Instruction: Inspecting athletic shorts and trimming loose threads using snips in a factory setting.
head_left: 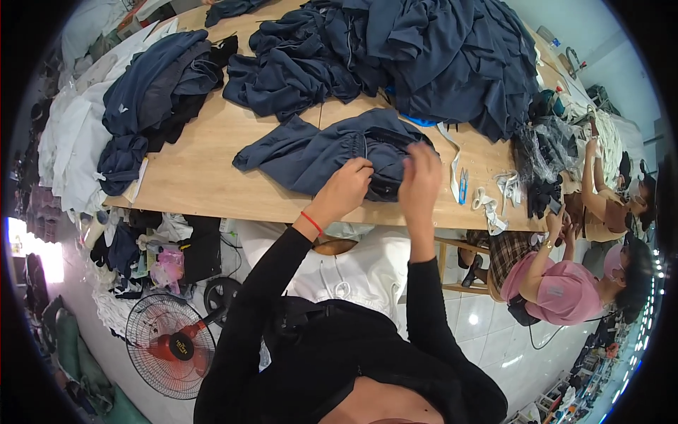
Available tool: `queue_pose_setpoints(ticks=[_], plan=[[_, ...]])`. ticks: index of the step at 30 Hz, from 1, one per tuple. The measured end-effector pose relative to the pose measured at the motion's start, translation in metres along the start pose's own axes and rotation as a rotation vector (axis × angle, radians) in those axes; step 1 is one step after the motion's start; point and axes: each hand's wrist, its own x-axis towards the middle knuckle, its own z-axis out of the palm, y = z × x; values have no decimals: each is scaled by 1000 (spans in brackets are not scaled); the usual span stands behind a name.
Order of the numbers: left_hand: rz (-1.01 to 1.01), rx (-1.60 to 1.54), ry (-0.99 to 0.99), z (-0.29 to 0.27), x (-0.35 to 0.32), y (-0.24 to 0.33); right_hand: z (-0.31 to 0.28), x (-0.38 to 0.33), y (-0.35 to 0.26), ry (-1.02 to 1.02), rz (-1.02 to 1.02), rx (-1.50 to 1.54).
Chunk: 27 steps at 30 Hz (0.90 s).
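Observation:
A dark blue garment (304, 152) with a gathered, elastic-looking band lies crumpled on the wooden table in front of me. At its near edge, my left hand (344, 189) is closed, pinching the fabric beside the gathers; a red string circles that wrist. My right hand (421, 180) is over the garment's right end, its fingers bent and smeared by motion, so whether they grip the cloth is unclear. Blue-handled thread snips (463, 186) lie on the table to the right of that hand, beside a whitish strip (454, 159).
A big heap of dark blue garments (452, 63) covers the table's far side. More clothes (159, 88) are piled at the left. White scraps (494, 205) lie near the right front edge. Below left stands a fan (173, 346). A person in pink (558, 286) sits at the right.

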Motion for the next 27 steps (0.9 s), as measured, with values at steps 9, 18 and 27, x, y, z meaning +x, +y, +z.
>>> queue_pose_setpoints(ticks=[9, 18, 27], plan=[[-158, 196, 9, -15, -39, -2, 10, -91, 9, -318, 124, 161], [-264, 107, -47, 13, -17, -14, -13, -105, -19, -457, 273, 114], [-88, 250, 97, 36, -41, -11, 32, -82, -28, -66, 277, 356]])
